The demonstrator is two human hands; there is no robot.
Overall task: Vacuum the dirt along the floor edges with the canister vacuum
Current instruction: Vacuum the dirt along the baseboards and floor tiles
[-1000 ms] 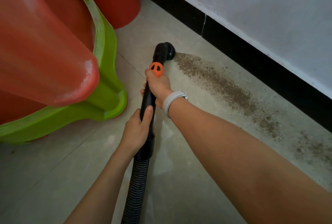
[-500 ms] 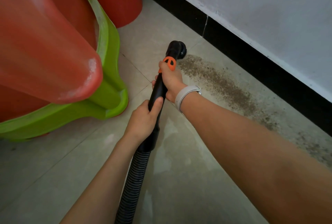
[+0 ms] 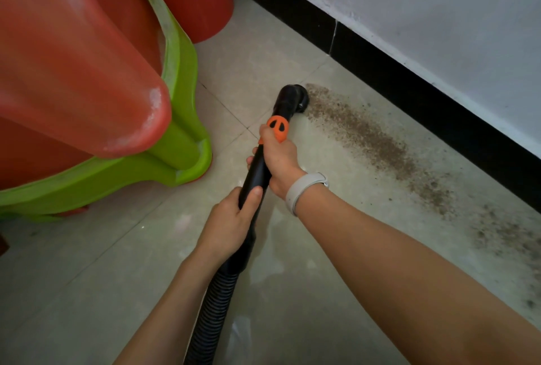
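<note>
Nearest along the vacuum wand (image 3: 257,171), the left hand (image 3: 231,224) wraps the black tube just above the ribbed hose (image 3: 210,315); further up, the right hand (image 3: 279,159) grips it below the orange collar (image 3: 278,127). The nozzle (image 3: 295,99) at the wand's far tip touches the near end of the dirt (image 3: 366,136) strip by the black skirting (image 3: 409,86). Best to keep the nozzle flat and draw slowly along the strip.

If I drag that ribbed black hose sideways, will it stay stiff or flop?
The ribbed hose will probably flex and trail, since its corrugations suggest bendiness. The smooth black wand looks rigid, so both hands gripping it should steer the nozzle.
</note>
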